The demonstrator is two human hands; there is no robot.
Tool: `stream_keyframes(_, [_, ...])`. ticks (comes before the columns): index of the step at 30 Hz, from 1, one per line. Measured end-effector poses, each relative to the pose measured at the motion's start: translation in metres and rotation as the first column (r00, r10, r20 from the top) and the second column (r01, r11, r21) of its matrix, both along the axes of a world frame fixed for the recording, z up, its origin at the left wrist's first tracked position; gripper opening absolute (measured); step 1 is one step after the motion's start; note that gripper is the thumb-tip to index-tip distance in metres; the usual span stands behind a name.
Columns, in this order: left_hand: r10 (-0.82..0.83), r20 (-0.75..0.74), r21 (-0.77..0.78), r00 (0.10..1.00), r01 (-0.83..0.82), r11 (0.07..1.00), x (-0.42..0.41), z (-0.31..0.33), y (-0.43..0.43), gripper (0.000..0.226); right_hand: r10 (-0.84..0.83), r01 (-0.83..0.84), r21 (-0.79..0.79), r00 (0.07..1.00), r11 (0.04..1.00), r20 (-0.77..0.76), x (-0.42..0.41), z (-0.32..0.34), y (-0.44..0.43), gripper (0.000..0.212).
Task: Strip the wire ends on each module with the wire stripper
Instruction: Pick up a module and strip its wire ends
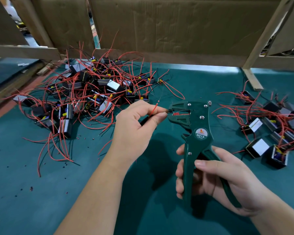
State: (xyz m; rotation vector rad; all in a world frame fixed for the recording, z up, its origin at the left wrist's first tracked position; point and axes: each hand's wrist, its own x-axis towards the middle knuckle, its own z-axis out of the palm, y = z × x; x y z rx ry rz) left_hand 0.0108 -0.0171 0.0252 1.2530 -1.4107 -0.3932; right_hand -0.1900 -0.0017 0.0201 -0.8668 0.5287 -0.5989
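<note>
1. The left hand (137,122) has its fingers curled. It pinches a thin black wire (167,112) and a thin red wire (154,108).
2. The tip of the black wire sits in the mouth of the dark green metal wire stripper (196,131). The red wire pokes up beside it.
3. The right hand (215,180) is wrapped round the stripper's handles and holds it upright.
4. A big heap of little black box modules with red wires (85,92) lies on the green table mat (41,192), left of the hands.
5. A smaller bunch of modules (270,128) lies on the right.
</note>
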Motion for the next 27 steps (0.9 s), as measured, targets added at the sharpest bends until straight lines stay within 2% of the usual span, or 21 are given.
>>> stream_keyframes(10, [-0.007,0.015,0.007,1.000,0.007,1.000,-0.001,0.000,0.000,0.025,-0.049,0.050,0.022,0.997,0.998,-0.063,0.002,0.001,0.002,0.050])
stream_keyframes(14, [-0.037,-0.025,0.031,0.999,0.038,0.999,-0.002,-0.004,-0.002,0.020,-0.105,0.110,0.046,0.990,0.993,-0.095,0.007,0.003,0.005,0.053])
stream_keyframes(18, [-0.108,-0.084,0.131,0.991,0.118,0.984,0.000,-0.008,-0.003,0.023,-0.163,0.175,0.097,0.979,0.980,-0.119,0.011,0.005,0.009,0.039])
stream_keyframes(22, [-0.120,-0.127,0.164,0.985,0.141,0.976,-0.003,-0.012,-0.005,0.025,-0.219,0.235,0.102,0.965,0.967,-0.145,0.013,0.005,0.006,0.026])
stream_keyframes(24, [-0.113,-0.172,0.192,0.979,0.146,0.971,-0.005,-0.013,-0.005,0.024,-0.208,0.222,0.109,0.970,0.969,-0.129,0.013,0.003,0.003,0.035])
stream_keyframes(27, [-0.049,-0.183,0.202,0.982,0.087,0.976,-0.002,-0.011,-0.004,0.011,-0.249,0.248,0.141,0.968,0.958,-0.017,0.010,0.000,-0.003,0.046])
